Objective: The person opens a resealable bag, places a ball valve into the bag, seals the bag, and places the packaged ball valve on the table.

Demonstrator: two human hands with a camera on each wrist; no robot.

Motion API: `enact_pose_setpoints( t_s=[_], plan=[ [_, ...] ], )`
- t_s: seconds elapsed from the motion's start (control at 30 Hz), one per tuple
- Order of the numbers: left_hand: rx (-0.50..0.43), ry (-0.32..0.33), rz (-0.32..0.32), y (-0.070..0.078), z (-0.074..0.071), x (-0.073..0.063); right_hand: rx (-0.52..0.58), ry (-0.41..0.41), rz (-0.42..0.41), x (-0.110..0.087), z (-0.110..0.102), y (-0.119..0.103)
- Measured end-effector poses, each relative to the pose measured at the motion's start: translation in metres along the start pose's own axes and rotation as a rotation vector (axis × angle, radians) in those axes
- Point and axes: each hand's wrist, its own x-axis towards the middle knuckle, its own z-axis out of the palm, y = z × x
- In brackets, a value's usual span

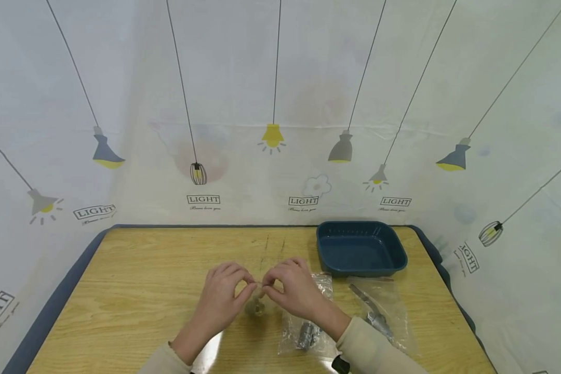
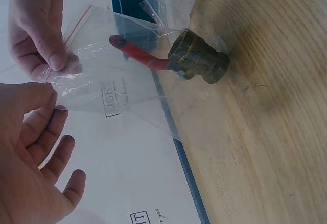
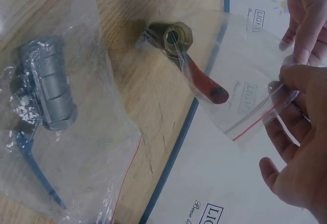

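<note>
My left hand [image 1: 223, 297] and right hand [image 1: 295, 289] meet near the middle of the table, thumbs and fingertips close together. Between them they pinch the top edge of a clear zip bag [image 2: 135, 88], which has a red line along its seal. Inside it, low in the bag, sits a brass ball valve [image 2: 196, 58] with a red lever handle [image 3: 204, 83]. In the left wrist view, the left hand's other fingers [image 2: 52, 165] are spread loosely away from the bag. The right wrist view shows the right hand [image 3: 301, 147] gripping the bag beside the seal.
To the right lies a second zip bag holding a grey valve [image 3: 51, 83] with a blue lever. Another bagged valve [image 1: 378, 322] with a long handle lies farther right. A dark blue tray [image 1: 362, 271] stands behind them at the back right. A printed cloth [image 1: 243, 208] hangs behind the table.
</note>
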Motion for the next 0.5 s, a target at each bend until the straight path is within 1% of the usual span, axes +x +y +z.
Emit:
enact_pose_setpoints(
  t_s=[0.13,0.2,0.3,0.5],
  plan=[
    [0.021,-0.012,-0.039,-0.0011,-0.0027,-0.0001,-0.009,0.017,0.004,-0.0003,0.0009,0.0004],
    [0.022,-0.021,-0.046,-0.0017,-0.0036,0.0000,-0.013,0.021,0.008,-0.0003,0.0010,0.0005],
    [0.013,-0.027,-0.040,-0.0015,-0.0048,0.0005,-0.017,0.022,0.014,-0.0003,0.0005,0.0001],
    [0.007,-0.008,-0.015,-0.0003,-0.0051,0.0008,-0.009,0.033,0.006,-0.0002,0.0001,0.0002]
  ],
)
